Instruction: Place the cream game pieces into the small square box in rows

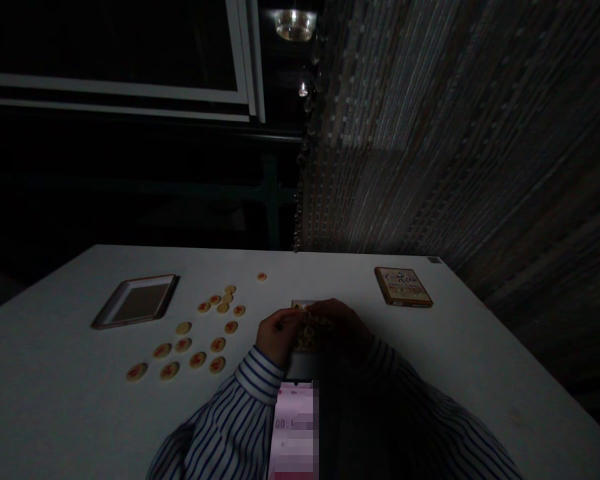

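Near the middle of the white table, a small box (307,341) holds several round pieces. My left hand (279,333) is at its left side, fingers curled and pressed together near the far edge. Over its right side lies my right hand (345,323), in deep shadow, its fingertips close to those of my left hand. What the fingertips hold is too dark and small to tell. Several round wooden pieces with red markings (169,371) lie loose to the left, a few showing plain faces (183,328). One lone piece (262,277) lies farther back.
An open shallow tray or lid (170,293) rests on the white table (380,427) at the left. A closed printed box (404,287) lies at the back right. A lit phone (293,427) is in front of the small box. Bead-string curtains (405,133) hang behind.
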A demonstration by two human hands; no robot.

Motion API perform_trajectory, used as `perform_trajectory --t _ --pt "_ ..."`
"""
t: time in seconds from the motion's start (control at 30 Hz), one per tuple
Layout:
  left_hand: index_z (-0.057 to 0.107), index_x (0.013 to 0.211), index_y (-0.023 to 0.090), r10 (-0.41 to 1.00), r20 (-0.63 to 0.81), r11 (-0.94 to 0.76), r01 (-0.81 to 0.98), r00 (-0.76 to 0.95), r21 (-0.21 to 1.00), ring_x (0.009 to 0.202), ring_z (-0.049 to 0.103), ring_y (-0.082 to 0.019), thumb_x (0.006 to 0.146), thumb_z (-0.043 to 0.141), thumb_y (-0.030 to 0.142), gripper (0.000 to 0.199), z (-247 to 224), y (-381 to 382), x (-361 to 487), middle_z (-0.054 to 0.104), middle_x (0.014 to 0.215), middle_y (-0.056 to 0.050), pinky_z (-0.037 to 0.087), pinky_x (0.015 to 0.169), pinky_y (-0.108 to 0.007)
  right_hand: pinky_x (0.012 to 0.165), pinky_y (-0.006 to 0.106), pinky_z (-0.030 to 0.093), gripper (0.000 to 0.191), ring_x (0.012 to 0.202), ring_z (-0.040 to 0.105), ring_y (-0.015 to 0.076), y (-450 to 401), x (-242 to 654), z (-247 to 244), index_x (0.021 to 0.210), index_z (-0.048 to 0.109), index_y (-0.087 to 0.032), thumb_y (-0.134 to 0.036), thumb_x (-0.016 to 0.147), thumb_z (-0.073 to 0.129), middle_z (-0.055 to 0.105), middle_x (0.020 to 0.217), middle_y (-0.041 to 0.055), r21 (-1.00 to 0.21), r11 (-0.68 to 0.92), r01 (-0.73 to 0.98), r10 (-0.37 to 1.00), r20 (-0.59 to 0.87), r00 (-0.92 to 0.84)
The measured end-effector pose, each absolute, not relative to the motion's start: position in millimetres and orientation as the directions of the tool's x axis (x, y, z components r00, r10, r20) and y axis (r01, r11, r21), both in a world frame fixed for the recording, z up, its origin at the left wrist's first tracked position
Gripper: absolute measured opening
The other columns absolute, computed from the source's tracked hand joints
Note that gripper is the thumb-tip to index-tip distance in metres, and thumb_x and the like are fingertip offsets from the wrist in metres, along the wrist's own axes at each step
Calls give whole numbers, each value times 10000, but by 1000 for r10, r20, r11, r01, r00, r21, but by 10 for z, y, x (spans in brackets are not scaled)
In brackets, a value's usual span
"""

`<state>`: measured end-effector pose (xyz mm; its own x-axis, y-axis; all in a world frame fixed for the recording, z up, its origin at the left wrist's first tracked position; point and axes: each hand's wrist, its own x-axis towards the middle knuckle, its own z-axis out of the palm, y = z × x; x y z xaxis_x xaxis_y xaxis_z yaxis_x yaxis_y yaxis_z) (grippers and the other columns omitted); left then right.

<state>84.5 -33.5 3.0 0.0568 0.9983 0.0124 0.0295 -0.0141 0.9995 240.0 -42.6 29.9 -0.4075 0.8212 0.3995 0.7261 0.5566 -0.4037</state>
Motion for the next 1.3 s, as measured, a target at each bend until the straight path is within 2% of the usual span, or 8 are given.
perform_trajectory --t 0.13,0.37,0.57,0.73,0.83,1.0,1.3 --pt "622 754 104 998 -5 4 17 58 1000 641 614 -160 595 605 325 273 16 -336 852 667 674 -66 492 578 -245 651 287 408 257 709 553 184 -422 2364 374 829 622 -194 -385 718 490 636 781 78 -313 536 784 832 351 -429" --pt "625 747 116 998 21 -23 20 64 1000 634 615 -158 607 594 335 262 21 -340 863 670 673 -57 497 587 -253 640 298 413 213 698 555 191 -431 2360 416 771 620 -187 -355 693 514 636 755 77 -281 551 786 820 357 -447" --pt "629 752 136 994 111 -106 164 -21 981 676 606 -161 650 542 356 258 42 -314 790 665 681 -40 488 632 -266 663 303 418 240 715 555 195 -424 2410 409 788 612 -197 -390 677 522 633 787 78 -322 581 747 800 393 -453" --pt "625 779 136 983 170 -142 301 -66 943 692 597 -166 664 516 364 278 -53 -250 721 656 689 -48 475 639 -271 708 306 413 271 791 544 183 -408 2503 332 914 579 -168 -318 770 406 620 871 95 -337 592 732 778 475 -410" --pt "627 805 148 981 187 -145 429 -58 891 673 593 -166 675 498 372 289 -147 -222 709 652 700 -48 468 636 -283 738 309 409 272 836 534 181 -377 2577 284 956 559 -165 -299 748 443 613 910 85 -341 598 725 773 484 -410" --pt "621 840 158 968 249 -194 583 -15 789 672 588 -163 694 474 362 291 -294 -197 726 648 766 -60 464 645 -292 741 293 417 270 822 536 170 -332 2680 255 955 558 -130 -264 733 484 613 882 92 -355 500 790 822 480 -305" --pt "614 874 168 956 285 -253 676 66 692 784 584 -173 721 453 336 278 -369 -193 725 635 853 -70 452 716 -293 711 275 428 257 763 554 154 -270 2839 191 924 582 -153 -302 739 484 625 858 74 -317 379 869 873 433 -224"
